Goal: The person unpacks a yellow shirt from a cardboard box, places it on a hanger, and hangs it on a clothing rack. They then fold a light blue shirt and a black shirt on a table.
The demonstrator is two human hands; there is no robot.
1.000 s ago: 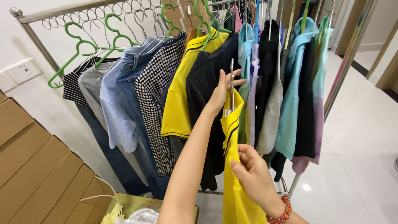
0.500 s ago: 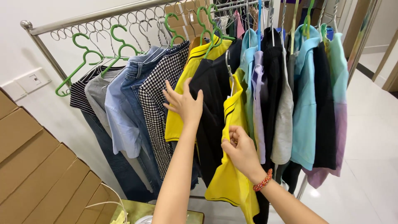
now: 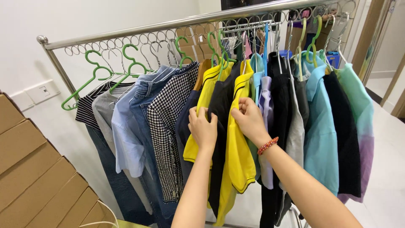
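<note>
Yellow shirt [image 3: 238, 156] hangs on steel rack [image 3: 139, 31] by white wall [image 3: 84, 17].

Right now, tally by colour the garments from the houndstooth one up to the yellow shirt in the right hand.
Black-and-white houndstooth garment: 1
Navy garment: 1
Yellow shirts: 2, one pinched by the right hand
Black shirt between them: 1
Total: 5
</note>
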